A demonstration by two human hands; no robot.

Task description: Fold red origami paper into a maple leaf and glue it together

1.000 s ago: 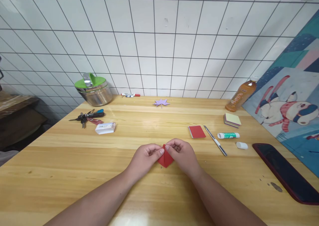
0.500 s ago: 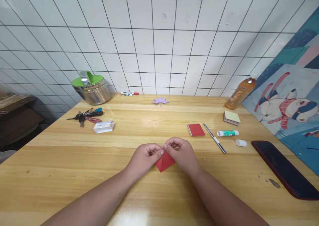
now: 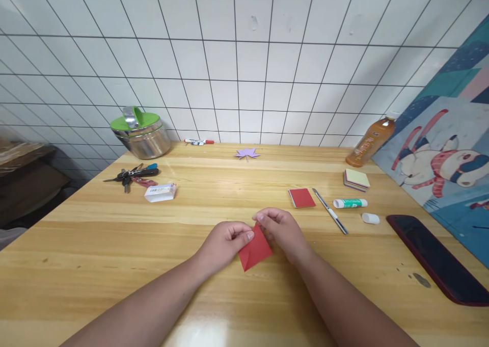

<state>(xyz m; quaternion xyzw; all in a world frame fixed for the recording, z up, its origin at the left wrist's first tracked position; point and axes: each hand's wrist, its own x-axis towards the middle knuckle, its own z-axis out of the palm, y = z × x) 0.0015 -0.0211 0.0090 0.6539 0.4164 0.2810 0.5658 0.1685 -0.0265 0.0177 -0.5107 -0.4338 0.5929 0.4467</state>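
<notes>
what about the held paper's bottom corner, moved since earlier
Yes: against the red pad, the bottom corner of the held paper moved left and down in view.

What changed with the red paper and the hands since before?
The red paper shows wider, its bottom corner swung left and nearer the person. The right hand has moved its thumb away from the left hand, which still pinches the paper. The purple paper shape stayed put.

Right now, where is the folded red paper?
In the head view, the folded red paper is below centre, pinched in the left hand, with the right hand by its top corner.
</notes>
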